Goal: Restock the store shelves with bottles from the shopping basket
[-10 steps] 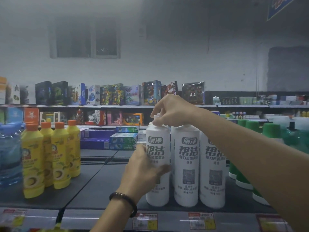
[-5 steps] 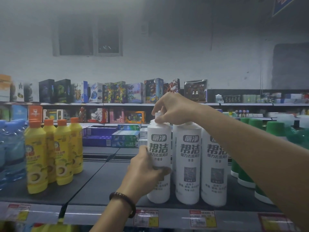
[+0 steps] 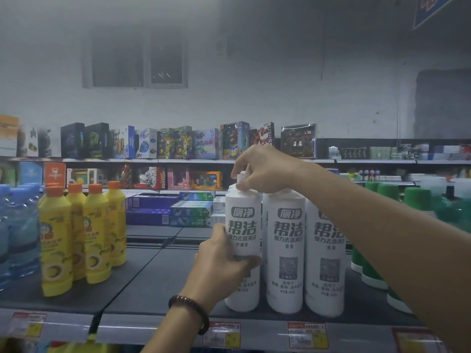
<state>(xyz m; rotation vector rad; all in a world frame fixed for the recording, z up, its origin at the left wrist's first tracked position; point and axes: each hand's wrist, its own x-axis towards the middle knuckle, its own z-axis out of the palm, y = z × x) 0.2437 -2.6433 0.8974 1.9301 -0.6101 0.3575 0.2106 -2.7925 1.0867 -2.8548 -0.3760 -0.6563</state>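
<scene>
The left hand (image 3: 224, 266) gripped a white bottle (image 3: 243, 225) standing on the shelf (image 3: 142, 284); the right hand (image 3: 262, 171), at its 12 o'clock, pinched the cap (image 3: 240, 176), mostly hidden.

Toys: I see colourful cardboard toy boxes (image 3: 178, 142) lining the far shelf (image 3: 369, 161) edge.
Window: dark two-pane window (image 3: 137, 62) above.

The dark shelf (image 3: 142, 281) carries white bottles (image 3: 285, 250) upright near its front edge. Yellow bottles (image 3: 56, 240) stand left, green bottles (image 3: 369, 275) right.

White bottles (image 3: 285, 250), grey lettering (image 3: 289, 229); yellow bottles (image 3: 96, 238), orange caps (image 3: 94, 188); green caps (image 3: 414, 194); dark grey shelf (image 3: 142, 276).
</scene>
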